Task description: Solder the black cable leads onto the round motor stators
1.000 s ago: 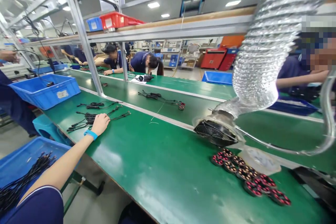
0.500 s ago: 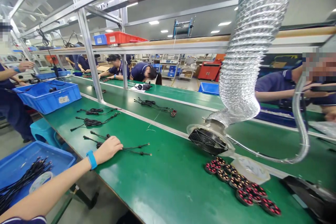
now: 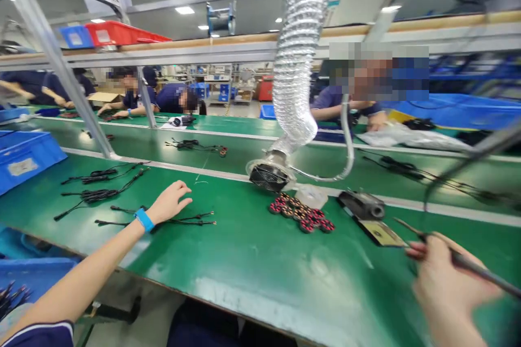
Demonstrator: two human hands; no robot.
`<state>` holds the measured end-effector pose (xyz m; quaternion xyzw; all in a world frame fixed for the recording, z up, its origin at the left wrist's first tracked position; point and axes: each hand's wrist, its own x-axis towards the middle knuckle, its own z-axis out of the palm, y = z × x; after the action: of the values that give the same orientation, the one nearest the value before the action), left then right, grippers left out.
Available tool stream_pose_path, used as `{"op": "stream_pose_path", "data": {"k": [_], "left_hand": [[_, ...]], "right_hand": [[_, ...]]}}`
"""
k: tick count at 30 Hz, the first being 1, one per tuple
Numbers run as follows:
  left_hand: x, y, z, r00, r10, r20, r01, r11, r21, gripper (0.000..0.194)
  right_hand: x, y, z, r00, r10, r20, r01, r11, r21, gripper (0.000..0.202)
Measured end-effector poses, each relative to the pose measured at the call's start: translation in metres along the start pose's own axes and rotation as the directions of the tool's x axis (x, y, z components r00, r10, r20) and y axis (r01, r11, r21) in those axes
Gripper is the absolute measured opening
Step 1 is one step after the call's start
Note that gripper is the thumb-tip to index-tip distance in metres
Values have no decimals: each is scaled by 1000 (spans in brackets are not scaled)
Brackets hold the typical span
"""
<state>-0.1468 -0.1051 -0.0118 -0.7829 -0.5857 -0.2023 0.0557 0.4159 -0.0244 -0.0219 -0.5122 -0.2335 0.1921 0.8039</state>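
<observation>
Thin black cables (image 3: 195, 221) near green rectangular counter's (image 3: 244, 260) front edge partly covered by half-open left hand (image 3: 169, 203), nothing seen held; dark slender tool (image 3: 468, 265) gripped by curled right hand (image 3: 443, 282).

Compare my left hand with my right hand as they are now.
The left hand is loosely open with nothing visible in its fingers, while the right hand closes around a dark-handled tool.
The left hand has a blue band at its wrist; the right hand shows none.
The left hand looks fairly sharp, the right hand blurred.
Both are bare and appear over the green bench.
</observation>
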Motion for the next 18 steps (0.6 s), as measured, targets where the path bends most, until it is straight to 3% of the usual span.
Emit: {"op": "stream_pose_path", "data": {"k": [3, 6, 8, 11, 14, 18], "left_hand": [[43, -2, 25, 999, -12, 38, 11, 999, 31, 38], [79, -4, 50, 980, -123, 155, 89, 974, 206, 36], [94, -4, 60, 955, -205, 214, 138, 947, 292, 32], [100, -3, 61, 944, -234, 232, 155, 937, 314, 31], [94, 7, 57, 954, -210, 215, 139, 942, 305, 28], [82, 30, 61, 992, -116, 57, 106, 981, 161, 19]], "right_hand": [[-25, -10, -8, 966, -170, 193, 208, 957, -201, 34], [-53, -15, -11, 942, -209, 264, 279, 923, -264, 43], [-67, -11, -11, 897, -215, 386, 336, 900, -278, 46], [-84, 2, -8, 832, -249, 496, 409, 879, -244, 40], [-99, 15, 2, 744, -274, 610, 547, 773, -320, 34], [-117, 30, 24, 738, -252, 626, 587, 698, -411, 45]]}}
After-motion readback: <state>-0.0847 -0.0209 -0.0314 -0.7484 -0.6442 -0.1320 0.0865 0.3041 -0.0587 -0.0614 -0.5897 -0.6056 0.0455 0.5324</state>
